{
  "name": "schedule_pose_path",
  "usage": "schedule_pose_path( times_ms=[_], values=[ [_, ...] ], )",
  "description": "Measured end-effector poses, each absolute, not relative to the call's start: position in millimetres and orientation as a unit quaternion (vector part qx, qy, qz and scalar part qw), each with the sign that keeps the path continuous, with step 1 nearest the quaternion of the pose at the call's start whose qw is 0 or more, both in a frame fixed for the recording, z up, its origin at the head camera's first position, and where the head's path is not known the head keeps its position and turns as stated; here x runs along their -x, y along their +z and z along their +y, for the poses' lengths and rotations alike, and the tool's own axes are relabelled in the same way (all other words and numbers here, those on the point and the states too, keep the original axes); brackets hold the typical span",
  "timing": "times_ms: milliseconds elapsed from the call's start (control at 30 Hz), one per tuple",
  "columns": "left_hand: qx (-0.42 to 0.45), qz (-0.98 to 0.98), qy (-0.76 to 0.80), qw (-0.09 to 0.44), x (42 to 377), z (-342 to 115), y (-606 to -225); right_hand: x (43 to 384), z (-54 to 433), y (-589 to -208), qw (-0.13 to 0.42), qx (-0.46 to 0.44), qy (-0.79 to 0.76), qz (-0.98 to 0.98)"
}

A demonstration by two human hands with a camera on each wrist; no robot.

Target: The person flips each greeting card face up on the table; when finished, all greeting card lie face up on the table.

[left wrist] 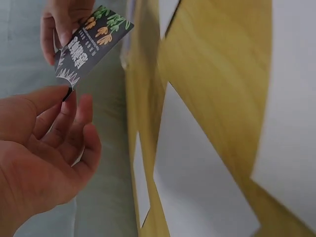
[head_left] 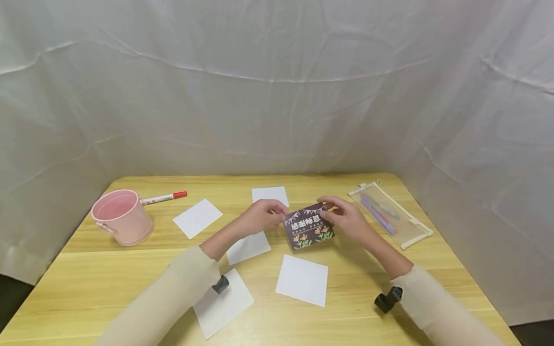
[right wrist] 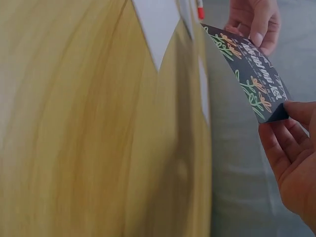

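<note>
A dark card [head_left: 308, 229] printed with white characters and orange flowers is held above the wooden table [head_left: 389, 307] between both hands. My left hand [head_left: 261, 216] pinches its left edge, and my right hand [head_left: 342, 217] pinches its right edge. In the left wrist view the card [left wrist: 89, 45] hangs between my left fingertips [left wrist: 69, 101] and the other hand [left wrist: 61, 24]. In the right wrist view the card [right wrist: 249, 69] bows slightly, with its near corner pinched in my right fingers [right wrist: 291, 123].
Several white paper sheets [head_left: 302, 279] lie around the hands. A pink cup [head_left: 122, 216] stands at the left, with a red-capped marker [head_left: 164, 197] behind it. A clear pencil pouch [head_left: 389, 215] with pens lies at the right. White cloth surrounds the table.
</note>
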State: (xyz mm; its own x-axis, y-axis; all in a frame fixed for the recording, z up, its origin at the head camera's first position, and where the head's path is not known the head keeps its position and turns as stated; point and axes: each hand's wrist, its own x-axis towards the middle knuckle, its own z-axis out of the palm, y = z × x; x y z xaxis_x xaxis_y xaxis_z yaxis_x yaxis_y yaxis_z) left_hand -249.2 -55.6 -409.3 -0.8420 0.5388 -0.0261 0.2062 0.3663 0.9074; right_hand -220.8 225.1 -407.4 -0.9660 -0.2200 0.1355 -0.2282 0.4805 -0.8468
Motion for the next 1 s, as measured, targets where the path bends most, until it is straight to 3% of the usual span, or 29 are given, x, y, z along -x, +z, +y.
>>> schedule_pose_path(
  times_ms=[467,1000],
  values=[
    [-0.263,0.867,0.411,0.105,298.3,-15.9,-420.9,267.1,255.1,-435.1,0.018,-0.084,0.431,-0.898],
    [-0.235,0.880,0.394,0.121,335.5,4.9,-435.0,301.5,265.9,-448.8,-0.004,-0.080,0.378,-0.922]
  ],
)
